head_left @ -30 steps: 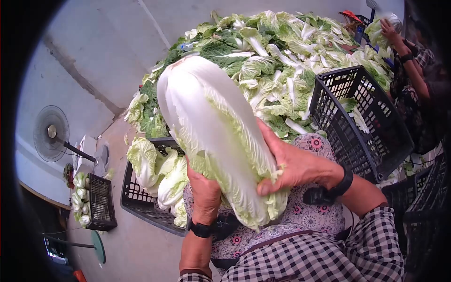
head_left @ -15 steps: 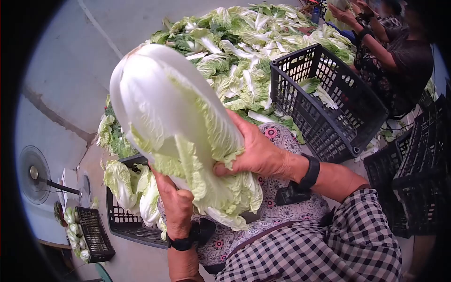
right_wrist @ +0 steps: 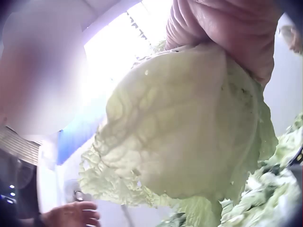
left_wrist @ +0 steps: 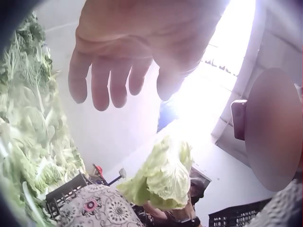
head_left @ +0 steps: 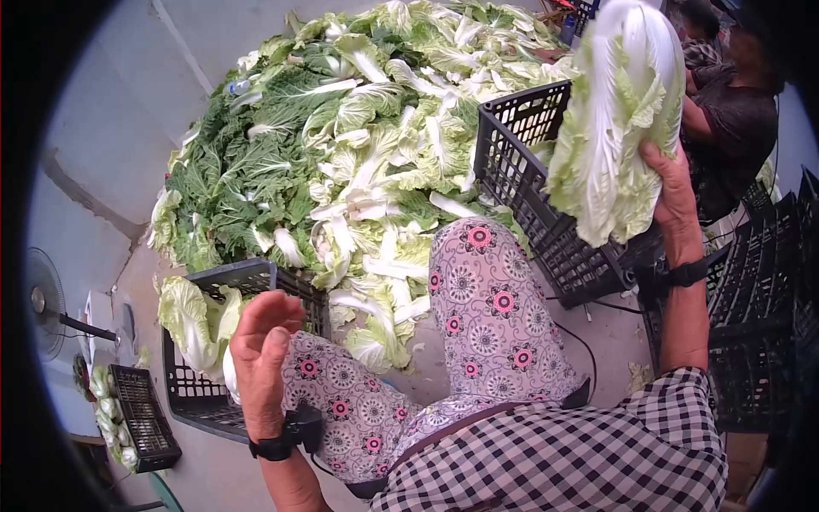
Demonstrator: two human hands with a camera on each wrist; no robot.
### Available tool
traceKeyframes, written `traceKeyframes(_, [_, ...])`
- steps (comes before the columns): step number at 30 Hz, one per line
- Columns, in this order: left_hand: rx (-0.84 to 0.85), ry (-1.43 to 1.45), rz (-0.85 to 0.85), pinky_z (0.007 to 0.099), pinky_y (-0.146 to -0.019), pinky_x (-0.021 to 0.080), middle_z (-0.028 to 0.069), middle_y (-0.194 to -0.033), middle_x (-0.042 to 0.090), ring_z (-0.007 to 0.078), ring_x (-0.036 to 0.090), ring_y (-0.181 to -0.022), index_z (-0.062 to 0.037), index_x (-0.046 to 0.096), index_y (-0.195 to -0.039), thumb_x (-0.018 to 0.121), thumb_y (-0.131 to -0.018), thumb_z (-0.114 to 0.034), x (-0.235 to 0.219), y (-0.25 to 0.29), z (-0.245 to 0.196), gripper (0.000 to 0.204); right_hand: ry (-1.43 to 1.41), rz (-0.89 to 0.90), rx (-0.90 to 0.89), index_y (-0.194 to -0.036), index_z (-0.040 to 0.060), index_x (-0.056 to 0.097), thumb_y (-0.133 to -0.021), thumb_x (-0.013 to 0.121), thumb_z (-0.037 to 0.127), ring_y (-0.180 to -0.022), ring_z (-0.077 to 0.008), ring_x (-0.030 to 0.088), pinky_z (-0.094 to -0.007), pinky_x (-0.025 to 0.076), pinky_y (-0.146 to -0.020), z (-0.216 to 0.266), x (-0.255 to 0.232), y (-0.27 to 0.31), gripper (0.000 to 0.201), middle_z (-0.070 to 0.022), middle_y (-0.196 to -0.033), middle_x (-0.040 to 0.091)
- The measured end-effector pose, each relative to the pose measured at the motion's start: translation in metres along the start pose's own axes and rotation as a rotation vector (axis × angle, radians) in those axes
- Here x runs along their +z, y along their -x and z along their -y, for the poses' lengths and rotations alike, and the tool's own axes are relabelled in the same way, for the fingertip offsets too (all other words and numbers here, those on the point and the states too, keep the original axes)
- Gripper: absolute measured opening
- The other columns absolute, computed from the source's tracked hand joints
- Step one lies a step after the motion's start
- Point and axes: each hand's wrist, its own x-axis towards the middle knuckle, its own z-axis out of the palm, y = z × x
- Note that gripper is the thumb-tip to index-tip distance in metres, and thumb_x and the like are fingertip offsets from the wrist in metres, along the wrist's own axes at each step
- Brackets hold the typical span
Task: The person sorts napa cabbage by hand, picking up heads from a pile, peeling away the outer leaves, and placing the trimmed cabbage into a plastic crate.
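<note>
My right hand [head_left: 670, 192] holds a trimmed napa cabbage [head_left: 616, 111] up at the right, its white base pointing up, above a black plastic crate [head_left: 546, 213]. In the right wrist view the cabbage [right_wrist: 189, 132] fills the frame under my fingers [right_wrist: 227, 28]. My left hand [head_left: 260, 341] hovers empty with fingers relaxed over my left knee, near a black crate [head_left: 213, 392] holding several cabbages [head_left: 192, 320]. The left wrist view shows the open left hand [left_wrist: 123, 61] and the lifted cabbage [left_wrist: 163, 175] beyond it.
A large heap of cut cabbage leaves [head_left: 341, 128] covers the floor ahead. Another person [head_left: 734, 111] sits at the far right beside more black crates [head_left: 759, 324]. A fan [head_left: 43, 303] and a small crate of cabbages [head_left: 128, 418] stand at the left.
The left hand let go of the cabbage and dropped to the left knee. The right hand swung the cabbage from the centre up to the right, over the crate.
</note>
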Motion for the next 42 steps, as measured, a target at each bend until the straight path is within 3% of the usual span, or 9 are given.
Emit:
traceKeyframes(12, [-0.102,-0.114,-0.099,0.0324,-0.084,0.047,0.01,-0.106,0.061,0.0196,0.059,-0.097,-0.0007,0.052,-0.121,0.065,-0.084,-0.033,-0.039,0.012,0.007,0.05,0.424,-0.249,0.294,-0.127,-0.0007,0.042,-0.073,0.069,-0.003,-0.096,-0.0227,0.062,-0.0362,0.053,-0.085,-0.057,-0.115,-0.021,0.061,-0.0125,-0.111,0.059])
traceKeyframes(16, [-0.104,-0.151,-0.111,0.033,-0.082,0.048,0.0108,-0.106,0.061,0.0206,0.059,-0.096,-0.0001,0.052,-0.121,0.062,-0.086,-0.03,-0.044,0.012,0.006,0.047,0.681,-0.266,0.422,-0.14,-0.0024,0.025,-0.07,0.078,0.025,-0.113,-0.0311,0.052,-0.0396,0.047,-0.09,-0.089,-0.117,-0.036,0.092,-0.0221,-0.131,0.044])
traceKeyframes(17, [-0.104,-0.163,-0.112,0.033,-0.081,0.048,0.0107,-0.106,0.06,0.0204,0.059,-0.095,-0.0001,0.052,-0.121,0.061,-0.086,-0.03,-0.045,0.013,0.007,0.047,1.175,-0.233,0.3,-0.142,-0.0029,0.021,-0.071,0.075,0.042,-0.125,-0.0357,0.04,-0.0422,0.036,-0.102,-0.109,-0.148,-0.042,0.1,-0.0258,-0.138,0.034])
traceKeyframes(18, [-0.105,-0.174,-0.112,0.033,-0.08,0.049,0.0107,-0.106,0.06,0.0203,0.059,-0.094,-0.0002,0.052,-0.122,0.06,-0.087,-0.031,-0.047,0.013,0.008,0.047,1.241,-0.209,0.392,-0.141,-0.0032,0.024,-0.073,0.07,0.047,-0.132,-0.0359,0.03,-0.0412,0.026,-0.108,-0.098,-0.129,-0.038,0.096,-0.0275,-0.141,0.029])
traceKeyframes(21, [-0.123,-0.191,-0.107,0.0323,-0.08,0.048,0.0104,-0.106,0.06,0.0203,0.059,-0.094,-0.0003,0.053,-0.12,0.061,-0.086,-0.032,-0.053,0.014,0.01,0.047,1.087,-0.18,0.356,-0.136,-0.0043,0.035,-0.077,0.067,0.04,-0.13,-0.0337,0.034,-0.0401,0.031,-0.105,-0.104,-0.134,-0.044,0.08,-0.026,-0.138,0.035])
traceKeyframes(27, [-0.1,-0.291,-0.248,0.0309,-0.08,0.048,0.0104,-0.107,0.06,0.0195,0.058,-0.096,0.0004,0.055,-0.118,0.059,-0.087,-0.027,-0.092,0.01,0.01,0.042,0.78,0.116,0.211,-0.125,-0.0025,0.048,-0.084,0.061,0.031,-0.106,-0.0171,0.053,-0.0291,0.043,-0.086,-0.033,-0.008,-0.019,0.055,-0.0095,-0.114,0.058])
traceKeyframes(32, [-0.126,-0.388,-0.53,0.0305,-0.084,0.045,0.0069,-0.12,0.053,0.0178,0.054,-0.105,-0.0019,0.047,-0.129,0.057,-0.09,-0.029,-0.161,0.02,0.019,0.049,0.744,0.582,0.304,-0.112,-0.0032,0.057,-0.07,0.064,0.039,-0.102,-0.0213,0.058,-0.035,0.043,-0.091,-0.013,0.085,0.043,0.06,-0.0132,-0.107,0.062])
traceKeyframes(38, [-0.414,-0.241,-0.844,0.0385,-0.081,0.044,0.0058,-0.122,0.052,0.0186,0.05,-0.105,-0.009,0.045,-0.132,0.064,-0.083,-0.039,-0.258,0.044,0.085,0.06,0.624,0.561,0.284,-0.107,-0.0045,0.058,-0.073,0.068,0.046,-0.106,-0.0262,0.056,-0.0365,0.04,-0.094,-0.027,0.14,0.075,0.062,-0.015,-0.106,0.061])
traceKeyframes(42, [-0.585,-0.279,-0.984,0.0431,-0.082,0.041,0.0055,-0.116,0.052,0.0196,0.047,-0.11,-0.0105,0.048,-0.129,0.065,-0.08,-0.041,-0.309,0.054,0.136,0.06,0.776,0.797,0.079,-0.104,-0.0032,0.059,-0.074,0.069,0.046,-0.106,-0.0332,0.055,-0.0441,0.037,-0.097,-0.046,0.183,0.073,0.058,-0.0167,-0.106,0.061])
